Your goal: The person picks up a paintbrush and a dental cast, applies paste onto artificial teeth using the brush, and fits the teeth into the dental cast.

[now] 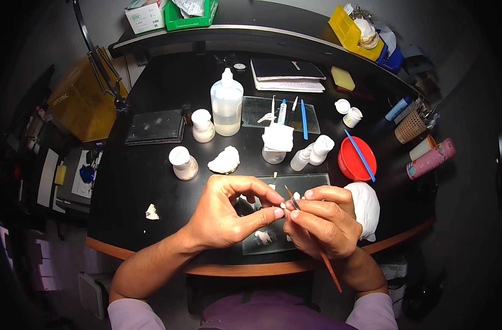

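Note:
My left hand (229, 213) is closed in a pinch, thumb and forefinger meeting on a small white tooth-like piece (283, 205). Closed around a thin brush with a reddish-brown handle (329, 268) is my right hand (325, 220). The brush's fine tip points up and away from me, just right of the piece, and the two hands touch or nearly touch there. Beneath them lies a glass slab (284, 248), partly hidden by my hands. On it sits a smear of white paste (263, 237), with several small white bits near my fingers.
White-capped powder jars (183, 163) and a large clear bottle (227, 104) stand beyond my left hand. To the right are a red bowl (348, 159) with a blue stick across it and a crumpled white cloth (366, 210). A second glass plate (311, 122) holds tools.

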The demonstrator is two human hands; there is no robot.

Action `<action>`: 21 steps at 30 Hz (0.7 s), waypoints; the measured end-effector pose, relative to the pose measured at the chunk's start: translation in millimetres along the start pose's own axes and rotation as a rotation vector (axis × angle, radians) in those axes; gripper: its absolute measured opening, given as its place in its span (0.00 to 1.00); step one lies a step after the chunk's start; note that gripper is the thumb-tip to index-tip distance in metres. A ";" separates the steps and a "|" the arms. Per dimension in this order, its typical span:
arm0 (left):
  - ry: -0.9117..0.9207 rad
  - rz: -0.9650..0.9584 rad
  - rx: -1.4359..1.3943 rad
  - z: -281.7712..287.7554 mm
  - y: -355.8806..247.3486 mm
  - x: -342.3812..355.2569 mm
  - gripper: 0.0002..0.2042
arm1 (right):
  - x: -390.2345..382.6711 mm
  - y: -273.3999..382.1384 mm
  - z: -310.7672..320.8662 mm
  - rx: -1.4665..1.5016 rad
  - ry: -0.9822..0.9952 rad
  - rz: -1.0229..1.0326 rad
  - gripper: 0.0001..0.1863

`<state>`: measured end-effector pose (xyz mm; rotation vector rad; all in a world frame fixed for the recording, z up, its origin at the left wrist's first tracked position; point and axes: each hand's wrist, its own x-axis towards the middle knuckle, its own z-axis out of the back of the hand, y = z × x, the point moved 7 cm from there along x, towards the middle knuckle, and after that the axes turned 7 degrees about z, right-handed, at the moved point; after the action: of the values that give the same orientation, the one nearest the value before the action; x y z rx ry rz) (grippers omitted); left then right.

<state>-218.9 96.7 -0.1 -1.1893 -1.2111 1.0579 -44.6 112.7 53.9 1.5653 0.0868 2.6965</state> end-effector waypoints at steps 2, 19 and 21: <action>-0.024 -0.011 0.038 1.0 -1.8 -0.2 0.07 | 1.8 1.1 0.3 -0.013 0.009 0.009 0.17; -0.052 -0.008 0.007 1.3 0.6 -1.3 0.07 | 0.5 -12.4 -5.3 0.123 -0.044 -0.099 0.18; -0.051 -0.004 0.000 0.5 1.5 -1.0 0.07 | -0.4 -13.2 -6.0 0.117 -0.045 -0.106 0.19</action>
<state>-219.4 95.9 -1.7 -1.1654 -1.2523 1.0912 -49.7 125.6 49.8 1.6015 0.3233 2.6172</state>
